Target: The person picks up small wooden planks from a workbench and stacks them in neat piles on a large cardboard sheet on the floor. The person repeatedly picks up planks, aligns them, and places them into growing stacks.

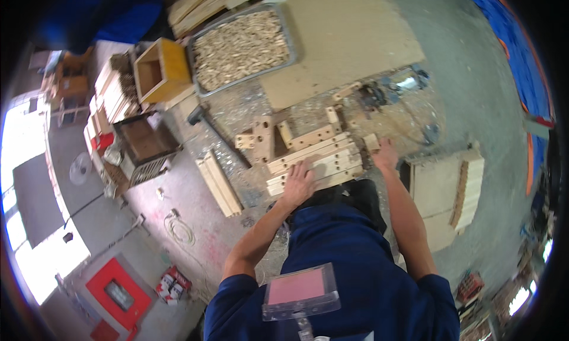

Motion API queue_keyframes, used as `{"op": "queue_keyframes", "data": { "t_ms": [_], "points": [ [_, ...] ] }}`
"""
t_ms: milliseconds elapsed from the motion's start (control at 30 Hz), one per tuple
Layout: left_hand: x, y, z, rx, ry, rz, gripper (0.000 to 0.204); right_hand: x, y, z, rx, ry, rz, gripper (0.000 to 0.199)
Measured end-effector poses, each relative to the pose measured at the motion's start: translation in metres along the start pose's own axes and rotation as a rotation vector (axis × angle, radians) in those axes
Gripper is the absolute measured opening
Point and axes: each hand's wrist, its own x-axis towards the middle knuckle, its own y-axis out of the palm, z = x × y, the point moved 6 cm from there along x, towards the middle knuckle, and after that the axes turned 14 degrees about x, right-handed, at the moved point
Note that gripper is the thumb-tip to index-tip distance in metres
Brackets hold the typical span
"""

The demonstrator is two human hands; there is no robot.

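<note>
My left hand (300, 184) lies with fingers stretched out on a row of pale wooden strips (332, 163), drilled with dark holes and set side by side in front of me. To their right, my right hand (386, 155) has its fingers closed at the edge of a small wooden block (371, 142). Just beyond the strips are a wider drilled board (263, 140), a short drilled piece (244, 141) and another drilled bar (314, 137). A hammer (220, 138) with a long handle rests left of these pieces.
A tray (288, 38) full of small wooden pegs stands at the far left, beside a yellow wooden box (172, 68). More strips (218, 182) lie to the left. A power tool (372, 96) sits at the far right, and stacked boards (438, 187) are right of me.
</note>
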Motion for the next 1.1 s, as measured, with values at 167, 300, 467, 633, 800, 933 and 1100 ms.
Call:
{"op": "queue_keyframes", "data": {
  "t_ms": [167,300,467,633,800,933,1100],
  "points": [
    [0.021,-0.007,-0.001,-0.09,-0.205,0.075,0.046,0.006,0.001,-0.038,0.28,0.043,0.009,0.03],
    [0.015,-0.01,-0.005,0.08,-0.159,0.116,0.048,-0.008,0.009,-0.048,0.745,0.235,-0.002,0.025],
    [0.018,-0.02,-0.013,-0.037,0.061,0.102,0.045,-0.02,-0.008,-0.062,0.915,0.268,-0.03,0.022],
    [0.07,-0.049,-0.012,-0.101,0.131,-0.156,0.042,-0.021,-0.022,-0.077,1.003,0.297,-0.038,0.021],
    [0.151,-0.063,0.031,-0.114,0.044,-0.207,0.036,-0.019,-0.028,-0.059,0.987,0.28,-0.011,0.019],
    [0.165,-0.035,0.061,-0.11,-0.008,-0.094,0.035,-0.019,-0.031,-0.04,1.03,0.27,-0.036,0.02],
    [0.162,-0.019,0.067,-0.215,-0.074,-0.067,0.033,-0.025,-0.036,-0.051,1.051,0.341,-0.029,0.019]
  ]
}}
